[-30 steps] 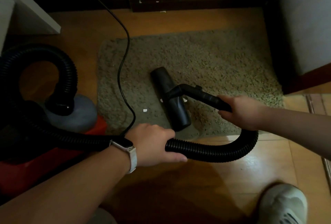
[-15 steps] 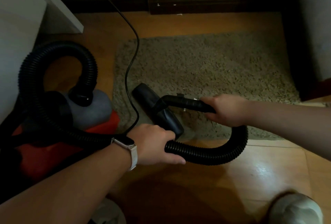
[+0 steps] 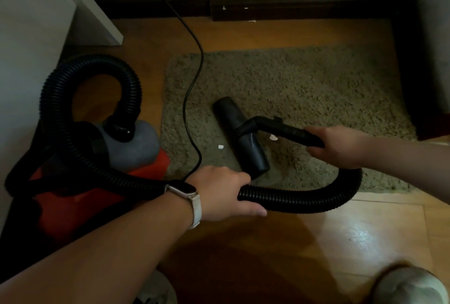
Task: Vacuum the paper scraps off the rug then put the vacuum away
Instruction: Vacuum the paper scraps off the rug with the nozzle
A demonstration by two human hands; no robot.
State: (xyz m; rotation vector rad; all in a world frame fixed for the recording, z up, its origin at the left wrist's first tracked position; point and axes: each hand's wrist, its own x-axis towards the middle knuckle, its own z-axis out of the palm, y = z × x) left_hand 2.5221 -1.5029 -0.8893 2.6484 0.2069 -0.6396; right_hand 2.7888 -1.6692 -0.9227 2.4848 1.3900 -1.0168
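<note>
Your right hand [image 3: 341, 146] clasps the rigid black nozzle wand [image 3: 287, 131]; your left hand [image 3: 219, 191] is closed around the flexible black ribbed hose [image 3: 304, 200]. Two light white paper scraps [image 3: 220, 147] lie beside the nozzle head [image 3: 239, 137] on the shaggy beige rug [image 3: 304, 89].

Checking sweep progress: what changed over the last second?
The nozzle swept left along the rug, then back right; two paper scraps are uncovered again. Unchanged: left hand grips the hose, right hand the handle.

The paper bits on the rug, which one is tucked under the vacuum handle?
The scrap right of the nozzle, just under the black handle. The other scrap lies in the open, left of the nozzle.
</note>
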